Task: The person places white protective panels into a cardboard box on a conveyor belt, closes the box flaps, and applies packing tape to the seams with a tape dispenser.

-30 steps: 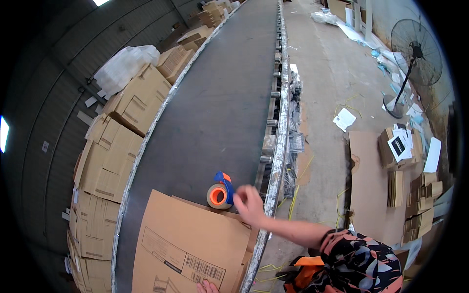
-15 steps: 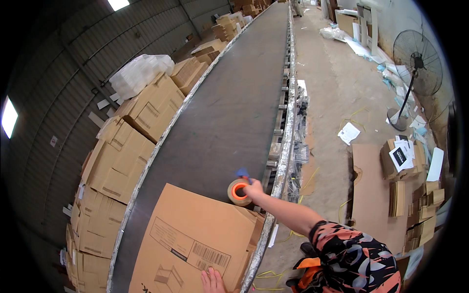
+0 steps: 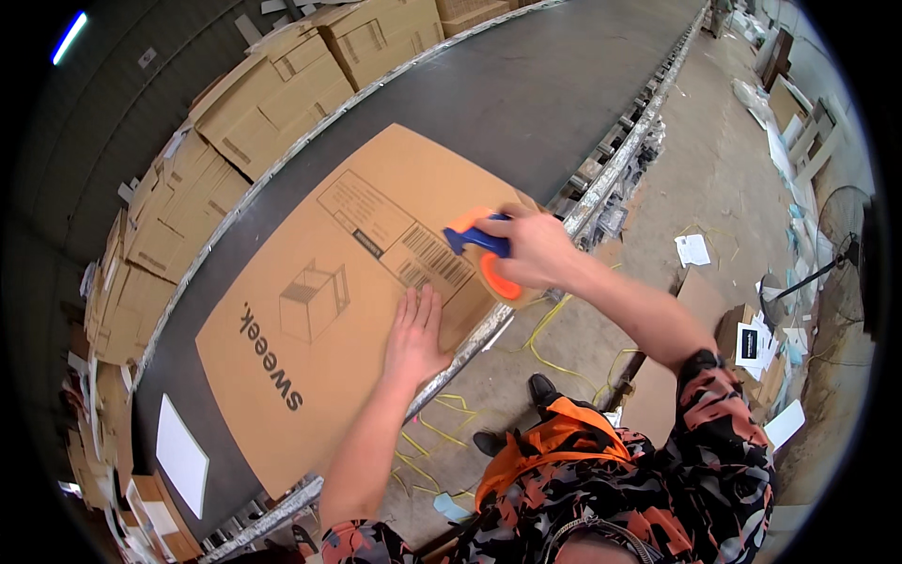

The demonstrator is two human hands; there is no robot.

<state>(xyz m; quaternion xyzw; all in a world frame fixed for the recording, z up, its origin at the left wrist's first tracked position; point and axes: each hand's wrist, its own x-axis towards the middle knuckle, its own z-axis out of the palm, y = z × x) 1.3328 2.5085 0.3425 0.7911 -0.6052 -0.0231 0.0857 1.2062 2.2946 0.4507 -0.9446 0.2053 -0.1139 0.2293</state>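
A large flat cardboard box (image 3: 272,329) lies on the dark conveyor belt (image 3: 507,85), its top printed with labels, barcodes and a line drawing of furniture. My left hand (image 3: 416,334) rests flat on the box near its right edge, fingers stretched out. In my right hand (image 3: 537,249) is a tape dispenser (image 3: 481,237) with a blue handle and orange parts, slightly blurred. It is over the box's right side, by the barcodes; whether it touches the cardboard I cannot tell.
Stacked cartons (image 3: 272,94) line the belt's far left side. A white board (image 3: 181,458) lies on the belt at lower left. Beyond the metal conveyor rail (image 3: 611,188), yellow straps (image 3: 550,329) are strewn on the floor. A standing fan (image 3: 846,254) is at right.
My right hand has lifted the tape dispenser from the belt beyond the box and brought it over the box. The view has shifted; my left hand stays on the cardboard.
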